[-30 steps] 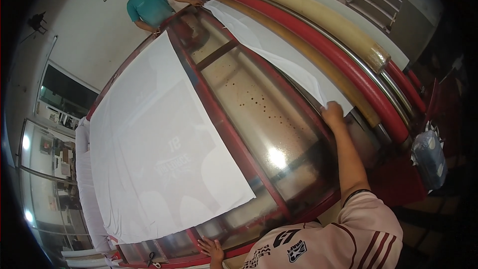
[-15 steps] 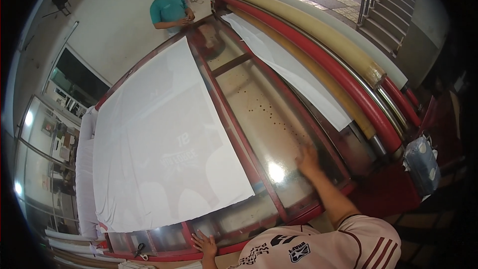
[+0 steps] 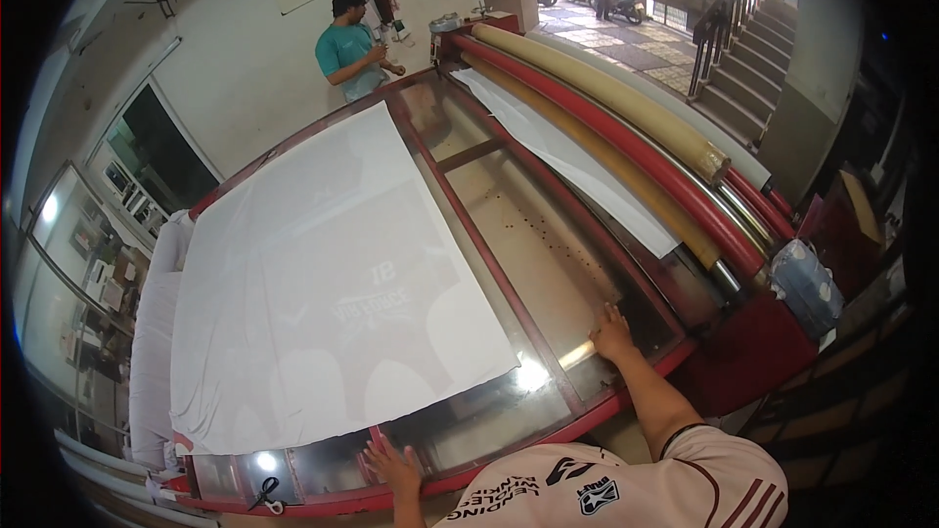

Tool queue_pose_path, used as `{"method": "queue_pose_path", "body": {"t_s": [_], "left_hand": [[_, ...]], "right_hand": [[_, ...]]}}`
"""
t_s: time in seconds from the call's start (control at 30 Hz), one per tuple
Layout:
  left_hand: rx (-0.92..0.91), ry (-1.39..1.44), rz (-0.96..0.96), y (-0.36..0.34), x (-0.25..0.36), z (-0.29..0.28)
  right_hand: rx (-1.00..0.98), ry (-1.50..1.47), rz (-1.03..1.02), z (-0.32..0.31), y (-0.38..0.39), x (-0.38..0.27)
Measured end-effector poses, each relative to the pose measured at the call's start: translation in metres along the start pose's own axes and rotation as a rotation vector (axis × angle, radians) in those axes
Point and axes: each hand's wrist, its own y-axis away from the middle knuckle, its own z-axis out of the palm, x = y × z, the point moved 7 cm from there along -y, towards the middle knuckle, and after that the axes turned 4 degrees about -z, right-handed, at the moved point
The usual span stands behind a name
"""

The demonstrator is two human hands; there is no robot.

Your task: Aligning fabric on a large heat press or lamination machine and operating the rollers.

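Observation:
My right hand [image 3: 611, 332] rests with fingers apart on the clear panel [image 3: 504, 254] of a red-framed machine bed [image 3: 616, 393]. My left hand [image 3: 391, 464] is spread on the bed's near edge, below a large white sheet [image 3: 303, 313] with faint reversed print that covers the bed's left part. A narrow white strip of sheet [image 3: 567, 166] lies along the rollers at the right. A black-handled object, apparently scissors [image 3: 269, 497], lies at the near left edge.
A person in teal [image 3: 347, 64] stands at the bed's far end. Long rollers [image 3: 626, 132] run along the right, with a blue-grey wrapped bundle [image 3: 807, 288] at their near end. White fabric [image 3: 152, 352] hangs at the left. A staircase [image 3: 743, 59] and parked scooters [image 3: 626, 5] are beyond.
My right hand has let go of the white strip and moved down and left onto the clear panel. The person in teal has drawn their hands back from the bed and straightened.

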Motion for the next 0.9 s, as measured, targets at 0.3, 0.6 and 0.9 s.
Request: {"method": "queue_pose_path", "body": {"t_s": [0.3,0.6,0.9], "left_hand": [[0.113,-0.057,0.2,-0.074,-0.064,-0.022],[-0.011,0.016,0.238,-0.075,-0.044,-0.029],[0.056,0.088,0.226,-0.071,-0.051,-0.029]], "right_hand": [[-0.055,0.069,0.139,0.068,0.14,-0.089],[-0.085,0.14,0.168,0.076,0.155,-0.093],[-0.258,0.14,0.235,0.084,0.152,-0.086]]}}
